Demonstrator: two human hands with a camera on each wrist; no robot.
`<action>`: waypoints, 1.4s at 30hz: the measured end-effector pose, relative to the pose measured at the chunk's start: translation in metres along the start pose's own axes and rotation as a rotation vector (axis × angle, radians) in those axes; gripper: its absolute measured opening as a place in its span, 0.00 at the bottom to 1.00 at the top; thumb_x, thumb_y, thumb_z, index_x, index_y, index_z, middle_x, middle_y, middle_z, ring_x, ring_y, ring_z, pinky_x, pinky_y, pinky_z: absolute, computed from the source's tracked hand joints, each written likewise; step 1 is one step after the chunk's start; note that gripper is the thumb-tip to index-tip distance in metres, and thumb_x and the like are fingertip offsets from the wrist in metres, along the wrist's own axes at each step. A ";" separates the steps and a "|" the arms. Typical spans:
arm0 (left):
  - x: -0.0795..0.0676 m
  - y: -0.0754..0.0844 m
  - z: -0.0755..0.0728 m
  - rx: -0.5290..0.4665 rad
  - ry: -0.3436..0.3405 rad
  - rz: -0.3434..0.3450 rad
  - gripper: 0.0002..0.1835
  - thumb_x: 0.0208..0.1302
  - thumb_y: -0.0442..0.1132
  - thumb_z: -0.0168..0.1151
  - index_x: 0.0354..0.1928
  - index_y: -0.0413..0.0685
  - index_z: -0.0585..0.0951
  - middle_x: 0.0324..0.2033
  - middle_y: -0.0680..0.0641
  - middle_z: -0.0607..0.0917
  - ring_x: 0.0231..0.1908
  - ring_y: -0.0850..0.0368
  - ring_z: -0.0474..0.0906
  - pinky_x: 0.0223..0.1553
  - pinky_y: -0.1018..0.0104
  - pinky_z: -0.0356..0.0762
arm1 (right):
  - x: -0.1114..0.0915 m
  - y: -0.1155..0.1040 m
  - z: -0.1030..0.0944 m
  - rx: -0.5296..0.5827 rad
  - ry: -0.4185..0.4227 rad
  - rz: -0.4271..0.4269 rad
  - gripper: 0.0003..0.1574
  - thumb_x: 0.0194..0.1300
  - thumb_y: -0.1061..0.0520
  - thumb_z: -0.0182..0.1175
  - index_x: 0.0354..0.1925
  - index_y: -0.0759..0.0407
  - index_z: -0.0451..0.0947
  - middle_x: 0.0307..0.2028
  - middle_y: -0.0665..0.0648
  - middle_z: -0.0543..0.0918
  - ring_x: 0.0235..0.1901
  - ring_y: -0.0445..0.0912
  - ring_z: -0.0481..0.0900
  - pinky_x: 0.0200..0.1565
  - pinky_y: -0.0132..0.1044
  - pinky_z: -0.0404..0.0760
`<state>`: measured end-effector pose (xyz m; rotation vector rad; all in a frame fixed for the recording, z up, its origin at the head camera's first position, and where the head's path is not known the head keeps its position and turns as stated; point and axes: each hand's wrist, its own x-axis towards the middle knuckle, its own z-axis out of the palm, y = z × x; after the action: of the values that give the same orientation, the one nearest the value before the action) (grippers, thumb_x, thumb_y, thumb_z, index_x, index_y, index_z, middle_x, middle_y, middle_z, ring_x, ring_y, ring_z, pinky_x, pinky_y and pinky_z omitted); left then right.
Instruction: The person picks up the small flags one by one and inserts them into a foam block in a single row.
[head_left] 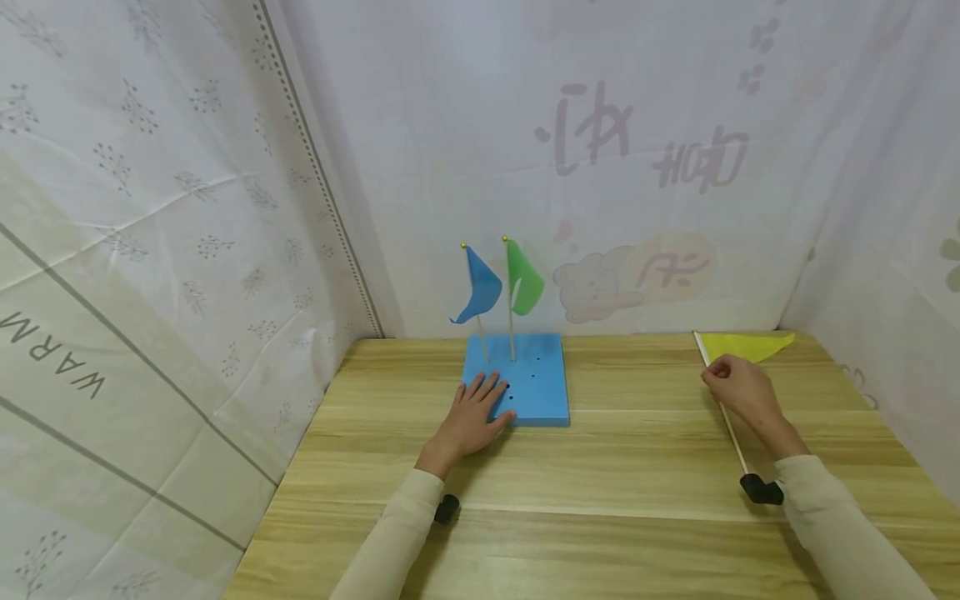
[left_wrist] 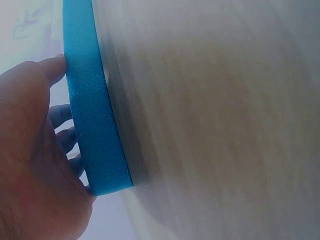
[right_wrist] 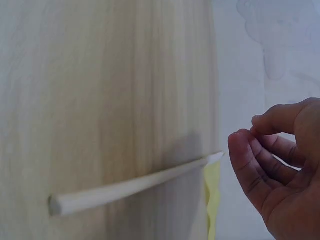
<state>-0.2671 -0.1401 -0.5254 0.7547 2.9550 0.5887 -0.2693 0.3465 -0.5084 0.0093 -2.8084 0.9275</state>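
A blue foam board (head_left: pixel 543 400) with small holes lies on the table. A blue flag (head_left: pixel 484 283) and a green flag (head_left: pixel 525 279) stand upright in its back left part. My left hand (head_left: pixel 474 415) rests on the board's front left corner with fingers spread; in the left wrist view, its thumb touches the board's edge (left_wrist: pixel 95 110). At the right, a yellow flag (head_left: pixel 746 343) on a wooden stick (right_wrist: pixel 130 186) lies by my right hand (head_left: pixel 742 387). In the right wrist view, this hand's fingers curl toward the thumb, above and apart from the stick, with nothing seen between them.
Both stand on a wood-grain table (head_left: pixel 600 500), backed by a printed white curtain (head_left: pixel 450 125). Another patterned curtain (head_left: pixel 150 208) hangs along the left side. Black wrist-camera mounts (head_left: pixel 761 489) sit by the wrists.
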 end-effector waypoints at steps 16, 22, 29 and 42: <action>0.000 0.000 0.001 0.019 -0.004 -0.011 0.37 0.82 0.56 0.54 0.84 0.46 0.62 0.85 0.41 0.57 0.85 0.36 0.48 0.82 0.30 0.45 | -0.008 0.020 -0.001 -0.094 -0.159 0.130 0.20 0.71 0.52 0.63 0.26 0.63 0.79 0.21 0.54 0.78 0.25 0.49 0.75 0.26 0.38 0.70; 0.002 -0.002 0.003 0.029 -0.014 -0.020 0.38 0.83 0.58 0.53 0.85 0.49 0.60 0.85 0.43 0.56 0.85 0.38 0.46 0.83 0.32 0.43 | -0.008 0.016 0.000 -0.091 -0.177 0.146 0.25 0.66 0.55 0.59 0.13 0.50 0.69 0.12 0.45 0.65 0.17 0.43 0.65 0.22 0.36 0.65; 0.003 -0.005 0.006 0.037 -0.008 -0.019 0.38 0.83 0.59 0.52 0.85 0.49 0.60 0.85 0.44 0.55 0.86 0.39 0.46 0.83 0.32 0.43 | -0.004 0.018 0.001 -0.103 -0.191 0.167 0.25 0.62 0.53 0.59 0.10 0.49 0.67 0.12 0.45 0.66 0.17 0.45 0.66 0.21 0.37 0.65; 0.002 -0.005 0.007 0.038 -0.002 -0.021 0.38 0.83 0.61 0.51 0.85 0.51 0.61 0.85 0.46 0.56 0.86 0.40 0.46 0.83 0.32 0.44 | -0.005 0.014 -0.001 -0.067 -0.241 0.210 0.24 0.64 0.54 0.60 0.13 0.58 0.77 0.12 0.50 0.77 0.17 0.45 0.75 0.23 0.37 0.71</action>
<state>-0.2701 -0.1410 -0.5337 0.7263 2.9766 0.5317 -0.2652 0.3587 -0.5166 -0.2003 -3.1103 0.9303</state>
